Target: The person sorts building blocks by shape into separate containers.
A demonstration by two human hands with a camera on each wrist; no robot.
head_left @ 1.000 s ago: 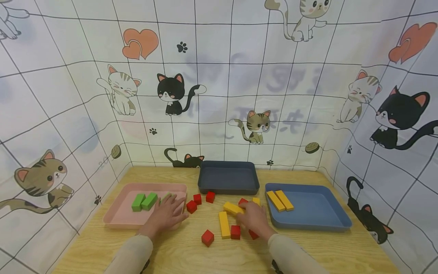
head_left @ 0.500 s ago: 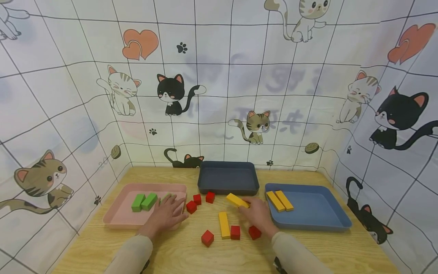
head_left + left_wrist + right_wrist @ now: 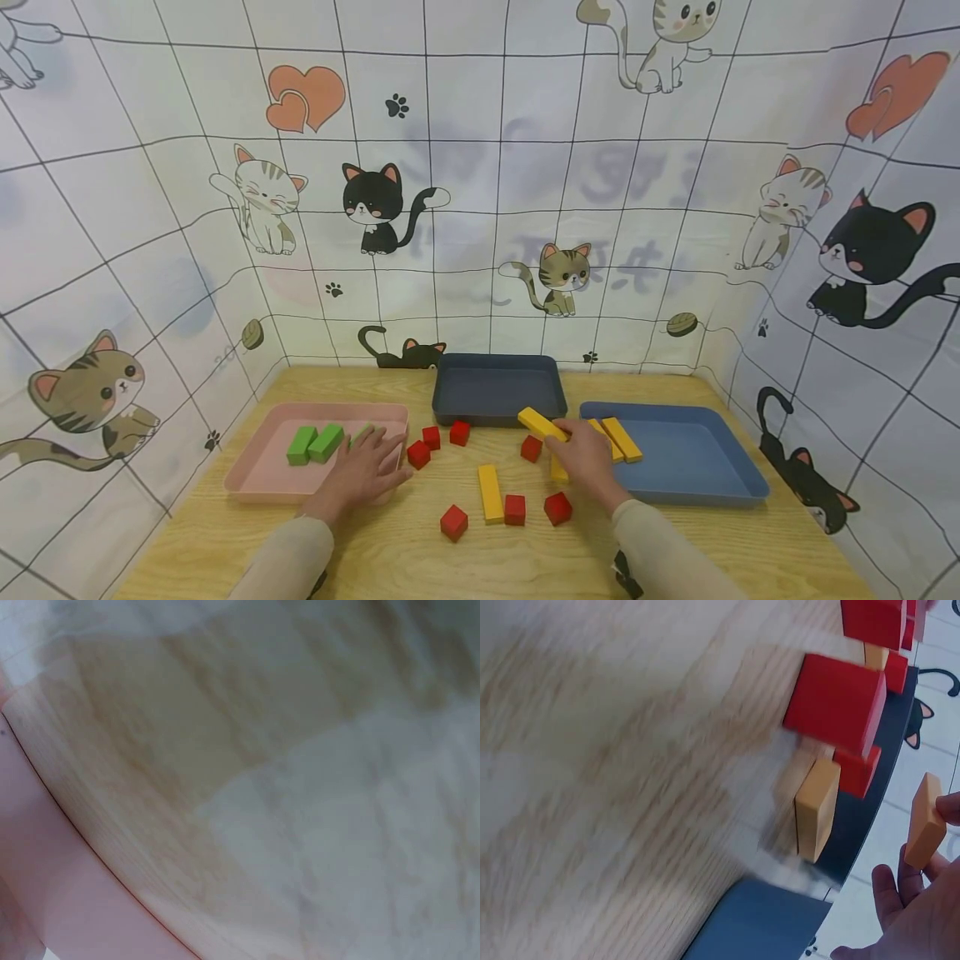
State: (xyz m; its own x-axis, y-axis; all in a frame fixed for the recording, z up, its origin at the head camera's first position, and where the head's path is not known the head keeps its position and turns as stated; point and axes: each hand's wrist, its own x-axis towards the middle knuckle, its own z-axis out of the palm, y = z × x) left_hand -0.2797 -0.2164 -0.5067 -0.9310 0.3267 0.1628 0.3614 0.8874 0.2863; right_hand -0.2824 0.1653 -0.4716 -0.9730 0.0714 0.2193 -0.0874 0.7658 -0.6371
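Note:
My right hand (image 3: 588, 458) pinches a yellow rectangular block (image 3: 542, 423) by its right end, beside the left edge of the blue tray (image 3: 705, 467). In the right wrist view, thumb and fingers grip that block (image 3: 926, 821), raised above the table. Another yellow block (image 3: 558, 469) lies below the hand, partly hidden. Two yellow blocks (image 3: 621, 439) lie in the blue tray, one partly covered by the hand. My left hand (image 3: 365, 464) lies with fingers spread over the right part of the pink tray (image 3: 251, 467), partly covering a green block (image 3: 364, 434). Two more green blocks (image 3: 327, 442) lie beside it.
Several red cubes (image 3: 453, 523) are scattered across the wooden table (image 3: 420, 567), with a yellow block (image 3: 491, 493) among them. A dark tray (image 3: 498, 387) stands at the back middle. Cat-printed cloth (image 3: 465, 192) surrounds the table's back and sides.
My right hand has picked up a yellow block from among the cubes and carried it right and up toward the blue tray. The left hand has stayed still.

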